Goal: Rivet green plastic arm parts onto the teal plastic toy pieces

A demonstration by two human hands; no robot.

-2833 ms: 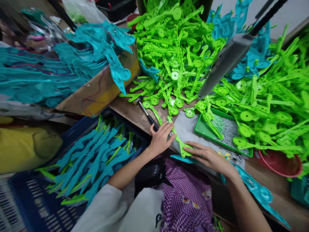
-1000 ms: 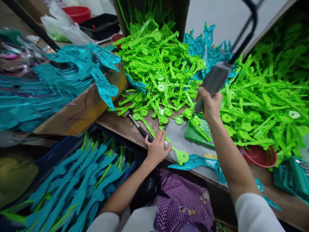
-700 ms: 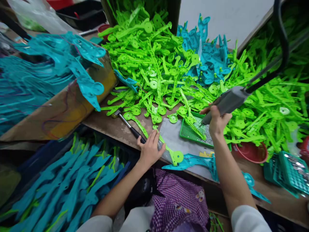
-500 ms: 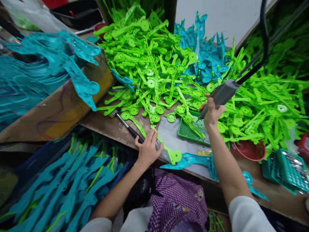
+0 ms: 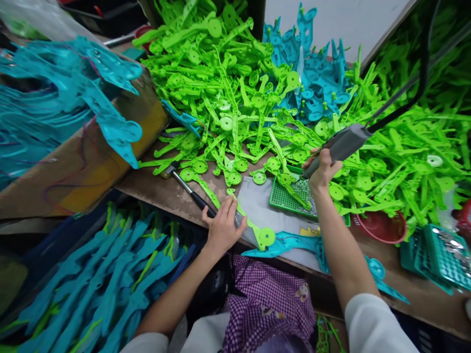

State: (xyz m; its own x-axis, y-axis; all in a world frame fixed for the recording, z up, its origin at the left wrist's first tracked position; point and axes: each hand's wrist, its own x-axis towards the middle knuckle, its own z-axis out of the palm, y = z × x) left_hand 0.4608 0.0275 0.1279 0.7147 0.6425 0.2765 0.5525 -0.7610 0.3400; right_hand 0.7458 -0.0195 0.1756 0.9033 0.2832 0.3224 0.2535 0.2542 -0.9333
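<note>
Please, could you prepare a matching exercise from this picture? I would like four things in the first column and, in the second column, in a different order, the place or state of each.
Column one
1. Left hand
2. Right hand
3. Hammer
4. Red bowl

Column two
A. On the table, to the right of the green tray
B. Gripping the grey tool
C. Lying to the left of the grey cloth
D. Resting on a lime-green part

Right pairs: 1-D, 2-B, 3-C, 4-A
</note>
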